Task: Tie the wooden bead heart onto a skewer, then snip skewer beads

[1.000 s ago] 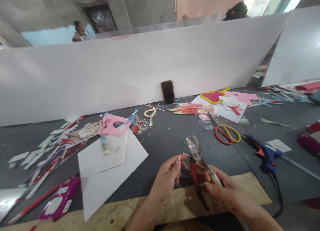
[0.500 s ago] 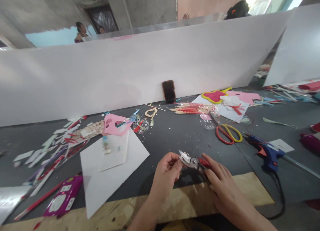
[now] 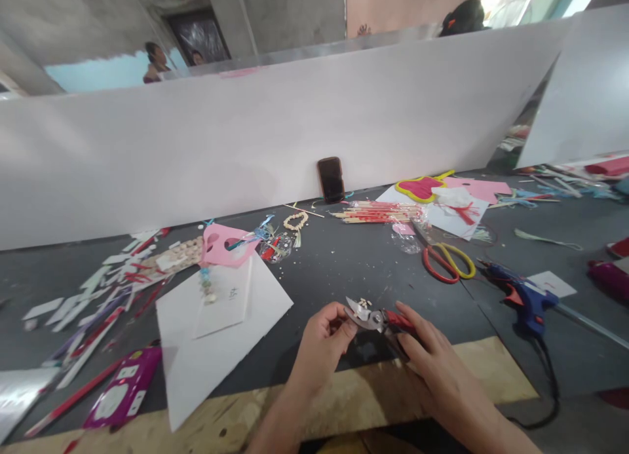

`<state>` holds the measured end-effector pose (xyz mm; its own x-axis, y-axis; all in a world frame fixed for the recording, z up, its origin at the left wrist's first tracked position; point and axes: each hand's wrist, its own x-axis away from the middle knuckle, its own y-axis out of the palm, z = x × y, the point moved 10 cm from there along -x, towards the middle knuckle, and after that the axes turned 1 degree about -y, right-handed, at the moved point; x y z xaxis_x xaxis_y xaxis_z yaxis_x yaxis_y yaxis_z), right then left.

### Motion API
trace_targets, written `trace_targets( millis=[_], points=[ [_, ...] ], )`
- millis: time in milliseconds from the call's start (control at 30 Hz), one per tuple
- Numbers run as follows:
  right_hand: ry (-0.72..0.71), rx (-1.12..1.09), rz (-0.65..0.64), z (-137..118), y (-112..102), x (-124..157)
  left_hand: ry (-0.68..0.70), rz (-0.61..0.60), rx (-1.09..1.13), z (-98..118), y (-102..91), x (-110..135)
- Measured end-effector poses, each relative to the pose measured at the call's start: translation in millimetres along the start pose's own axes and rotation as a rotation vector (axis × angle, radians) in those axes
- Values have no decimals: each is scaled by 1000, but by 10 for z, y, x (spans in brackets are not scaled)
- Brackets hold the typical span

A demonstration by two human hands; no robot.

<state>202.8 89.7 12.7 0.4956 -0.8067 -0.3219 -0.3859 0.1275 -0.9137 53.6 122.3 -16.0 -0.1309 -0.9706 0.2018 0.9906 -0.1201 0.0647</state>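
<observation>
My right hand [image 3: 432, 356] is wrapped round the red-handled pruning shears [image 3: 376, 320], which point left with their blades apart. At the blade tips, my left hand [image 3: 327, 339] has thumb and forefinger pinched together. Whatever lies in that pinch is mostly hidden; a small pale bit shows by the lower blade. Just behind the blades, several short pale cut pieces [image 3: 364, 302] lie on the dark table [image 3: 319, 270].
White sheets [image 3: 221, 349], a purple box [image 3: 122, 388] and scattered strips lie left. Behind are a heart-shaped bead ring [image 3: 295, 221], a phone [image 3: 331, 179] and a bundle of sticks [image 3: 378, 211]. Scissors [image 3: 448, 263] and a glue gun [image 3: 528, 300] lie right. A white partition [image 3: 246, 139] stands behind.
The shears have shifted slightly left, and their handles look more spread. More of the pale pieces behind the blades is visible. Both hands stay in nearly the same place.
</observation>
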Motion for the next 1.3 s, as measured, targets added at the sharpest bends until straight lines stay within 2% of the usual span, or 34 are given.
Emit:
trace_targets(
  millis=[267, 433, 667, 967, 1133, 1300],
  points=[
    [-4, -31, 7, 10, -2, 27, -10, -28, -37, 23, 9, 0],
    [78, -67, 21, 130, 64, 64, 11, -16, -15, 59, 16, 7],
    [98, -44, -90, 181, 208, 47, 59, -38, -40, 113, 58, 40],
    [98, -90, -76, 129, 112, 25, 67, -27, -83, 154, 66, 86],
    [112, -4, -48, 168, 75, 26, 34, 1, -79, 114, 62, 83],
    [90, 77, -12, 130, -2, -10, 68, 47, -119, 160, 32, 75]
  ],
)
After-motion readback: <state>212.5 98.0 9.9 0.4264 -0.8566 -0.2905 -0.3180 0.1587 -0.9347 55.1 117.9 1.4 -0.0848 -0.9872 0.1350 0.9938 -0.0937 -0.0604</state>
